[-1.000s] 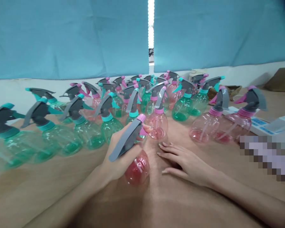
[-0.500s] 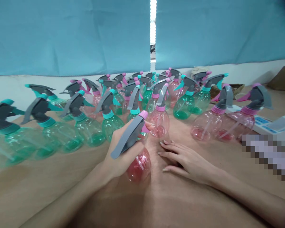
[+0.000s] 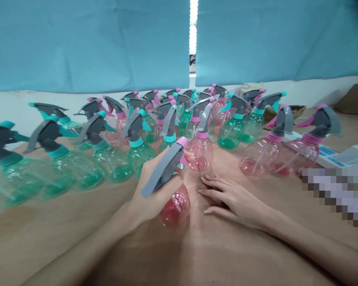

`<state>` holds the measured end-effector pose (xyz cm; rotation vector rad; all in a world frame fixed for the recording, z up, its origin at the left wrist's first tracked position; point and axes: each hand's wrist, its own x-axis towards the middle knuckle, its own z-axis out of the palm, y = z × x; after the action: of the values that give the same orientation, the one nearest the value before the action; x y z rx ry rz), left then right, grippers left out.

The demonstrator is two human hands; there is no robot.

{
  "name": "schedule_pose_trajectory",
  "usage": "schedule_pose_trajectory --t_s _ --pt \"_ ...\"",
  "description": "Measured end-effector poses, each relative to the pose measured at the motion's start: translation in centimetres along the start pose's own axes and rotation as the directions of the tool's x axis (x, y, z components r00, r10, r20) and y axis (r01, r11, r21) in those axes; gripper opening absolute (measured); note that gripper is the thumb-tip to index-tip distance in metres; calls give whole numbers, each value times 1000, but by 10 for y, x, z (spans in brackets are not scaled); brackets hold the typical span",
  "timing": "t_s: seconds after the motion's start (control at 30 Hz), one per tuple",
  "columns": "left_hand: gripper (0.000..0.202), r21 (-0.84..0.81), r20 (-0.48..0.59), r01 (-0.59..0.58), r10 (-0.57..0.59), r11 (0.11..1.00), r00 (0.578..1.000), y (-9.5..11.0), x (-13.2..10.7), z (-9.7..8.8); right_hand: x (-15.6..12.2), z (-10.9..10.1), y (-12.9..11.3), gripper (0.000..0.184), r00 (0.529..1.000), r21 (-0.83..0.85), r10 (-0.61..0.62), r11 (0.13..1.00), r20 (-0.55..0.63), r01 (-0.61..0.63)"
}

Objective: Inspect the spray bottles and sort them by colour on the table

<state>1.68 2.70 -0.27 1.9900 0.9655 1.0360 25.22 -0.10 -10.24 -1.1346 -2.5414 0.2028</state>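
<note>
Head view: left hand (image 3: 152, 203) clamped round pink bottle (image 3: 178, 205); right hand (image 3: 241, 203) outstretched, fingers (image 3: 215, 195) apart.

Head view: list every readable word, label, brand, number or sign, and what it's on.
No readable text.
White device, right: blue patches, any markings too small and blurred to read.
Pink spray bottle in left hand: no lettering visible.
Other spray bottles: none visible.
Pixelated patch, right: obscured, cannot tell.
</note>
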Motion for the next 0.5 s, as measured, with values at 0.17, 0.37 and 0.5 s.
schedule_pose_trajectory --t_s 0.17,0.37,0.5 --pt "38 -9 -5 -24 24 1000 1000 -1 0 0 0 0 0 47 1000 32 4 999 -15 -3" --pt "13 -1 -24 -16 16 1000 1000 0 1 0 -1 1 1 46 1000 40 9 999 -21 -9" --pt "15 -14 -14 -18 18 1000 1000 1 0 0 -2 2 2 47 1000 33 16 999 -15 -16"
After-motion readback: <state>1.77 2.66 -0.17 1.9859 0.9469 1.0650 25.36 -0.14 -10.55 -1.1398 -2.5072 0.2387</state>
